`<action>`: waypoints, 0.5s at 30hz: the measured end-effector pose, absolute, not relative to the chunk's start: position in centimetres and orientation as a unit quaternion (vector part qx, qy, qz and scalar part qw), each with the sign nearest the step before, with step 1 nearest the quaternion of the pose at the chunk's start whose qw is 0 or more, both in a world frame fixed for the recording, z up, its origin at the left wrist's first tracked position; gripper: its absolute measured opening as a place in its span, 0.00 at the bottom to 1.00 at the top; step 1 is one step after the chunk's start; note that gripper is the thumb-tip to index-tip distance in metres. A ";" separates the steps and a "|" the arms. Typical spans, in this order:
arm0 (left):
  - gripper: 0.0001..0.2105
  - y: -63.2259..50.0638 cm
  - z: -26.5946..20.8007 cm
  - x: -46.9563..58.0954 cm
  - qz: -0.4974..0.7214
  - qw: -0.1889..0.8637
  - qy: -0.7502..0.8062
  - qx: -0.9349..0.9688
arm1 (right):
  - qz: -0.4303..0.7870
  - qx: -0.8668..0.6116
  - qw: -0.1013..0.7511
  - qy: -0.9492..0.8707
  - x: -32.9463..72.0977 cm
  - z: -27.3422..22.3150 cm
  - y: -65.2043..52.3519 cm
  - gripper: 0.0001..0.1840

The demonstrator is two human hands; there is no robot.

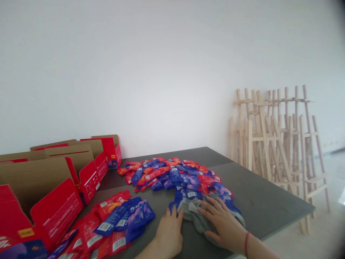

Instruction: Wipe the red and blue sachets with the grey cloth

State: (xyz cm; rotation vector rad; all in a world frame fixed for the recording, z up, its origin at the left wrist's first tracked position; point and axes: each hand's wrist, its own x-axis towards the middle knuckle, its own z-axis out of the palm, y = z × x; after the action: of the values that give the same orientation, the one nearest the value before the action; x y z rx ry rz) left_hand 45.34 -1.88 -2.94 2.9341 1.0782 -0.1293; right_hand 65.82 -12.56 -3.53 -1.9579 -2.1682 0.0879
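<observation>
My right hand (pixel 222 225) lies flat with its fingers spread over a crumpled piece of grey fabric (pixel 195 212), whose exact kind I cannot make out. Close by on the left, my left hand (pixel 169 230) has its fingers stretched out and apart, with the tips at the fabric's left edge and a blue pouch (pixel 172 205). Neither hand grips anything. Beyond the fabric spreads a heap of red and blue pouches (pixel 161 172). Another pile of pouches (pixel 118 216), blue over red, lies left of my left hand.
Several open red cardboard boxes (pixel 56 216) line the left side of the dark grey table (pixel 258 194). The table's right edge runs toward several wooden easels (pixel 265 138) leaning by the white wall (pixel 167 72).
</observation>
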 end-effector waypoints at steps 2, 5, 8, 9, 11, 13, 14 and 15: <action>0.44 -1.6 -2.7 44.4 -0.056 -0.032 0.341 0.938 | 0.035 -0.677 0.091 -0.729 66.8 -3.9 -13.5 0.35; 0.45 -0.5 -1.9 42.6 -0.047 -0.061 0.349 0.934 | 0.022 -0.673 0.095 -0.734 67.1 -5.0 -13.5 0.26; 0.43 1.6 -0.5 39.6 -0.027 -0.066 0.381 0.922 | -0.005 -0.663 0.116 -0.739 66.7 -5.9 -12.5 0.23; 0.42 2.5 0.1 38.3 -0.020 -0.072 0.398 0.914 | -0.011 -0.658 0.123 -0.743 66.6 -6.1 -12.1 0.25; 0.37 4.2 1.2 35.3 -0.013 -0.092 0.436 0.895 | -0.014 -0.644 0.133 -0.753 66.2 -6.2 -11.5 0.31; 0.33 5.5 1.9 32.2 -0.020 -0.125 0.481 0.868 | -0.005 -0.624 0.135 -0.769 65.8 -5.9 -11.1 0.31; 0.32 6.0 2.0 30.8 -0.029 -0.148 0.499 0.853 | 0.002 -0.616 0.132 -0.777 65.5 -5.6 -11.0 0.28; 0.32 6.3 2.0 29.6 -0.038 -0.172 0.514 0.840 | 0.008 -0.611 0.128 -0.781 65.1 -5.3 -11.0 0.24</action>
State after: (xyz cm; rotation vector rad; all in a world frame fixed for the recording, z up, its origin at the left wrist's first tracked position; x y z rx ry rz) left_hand 29.57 6.25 2.02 2.9714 1.8187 -0.1336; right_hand 65.14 -11.01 -5.28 -1.7762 -2.2722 0.0235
